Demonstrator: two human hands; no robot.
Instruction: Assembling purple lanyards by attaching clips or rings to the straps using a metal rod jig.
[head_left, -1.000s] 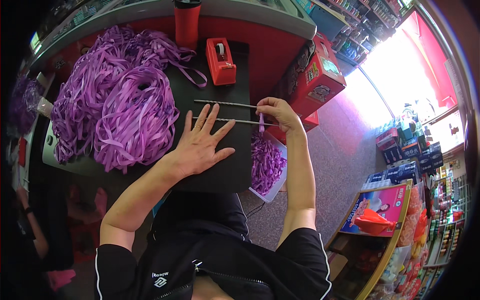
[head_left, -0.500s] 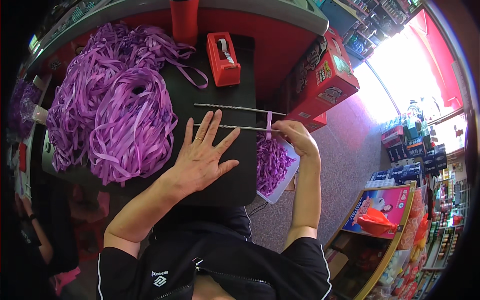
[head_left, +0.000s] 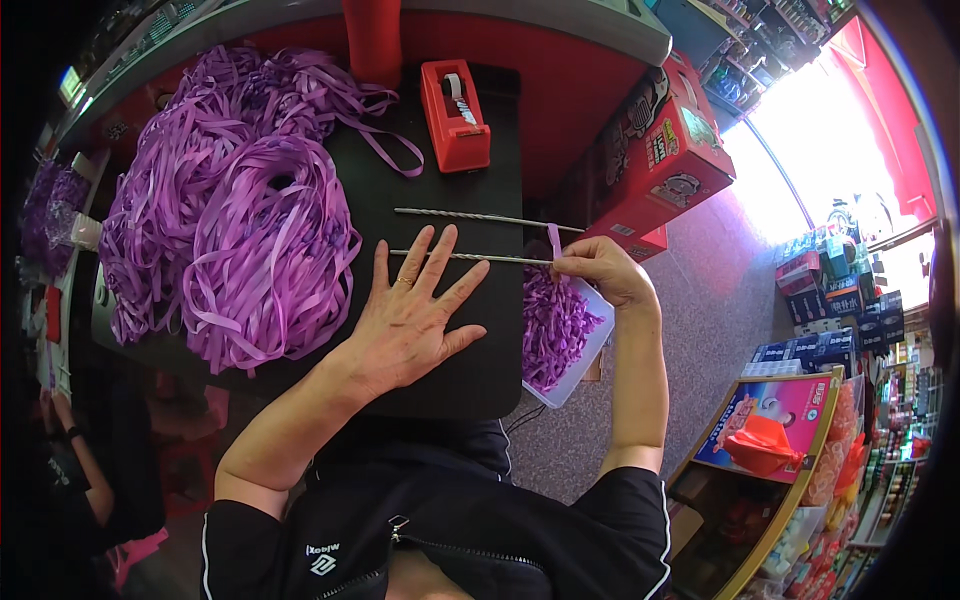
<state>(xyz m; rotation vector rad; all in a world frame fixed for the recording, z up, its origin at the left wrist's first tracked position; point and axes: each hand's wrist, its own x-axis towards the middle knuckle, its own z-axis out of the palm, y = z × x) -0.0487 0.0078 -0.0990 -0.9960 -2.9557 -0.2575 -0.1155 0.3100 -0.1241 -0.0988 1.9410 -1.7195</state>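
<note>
My left hand [head_left: 405, 325] lies flat with its fingers spread, the fingertips over the near metal rod [head_left: 505, 260] on the dark table [head_left: 455, 345]. A second twisted rod [head_left: 470, 215] runs roughly parallel on the far side, and both stick out past the table's right edge. One purple ribbon [head_left: 554, 240] spans the two rods near their right ends. Thumb and fingers of my right hand [head_left: 615, 275] pinch this ribbon beside the near rod. Below that hand, many knotted purple ribbon pieces [head_left: 555, 335] fill a pale plastic tray [head_left: 597, 335].
A big heap of purple ribbon [head_left: 265, 250] covers the table's left side. A red tape dispenser [head_left: 457, 120] stands at the back. Beyond the right edge is a red carton [head_left: 670, 160]; a display case [head_left: 765, 430] stands at right. Another person's arm [head_left: 85, 460] shows far left.
My right hand has shifted from the near rod's end to the ribbon and now pinches it by the rod. My left hand stays flat. The whole view has moved slightly.
</note>
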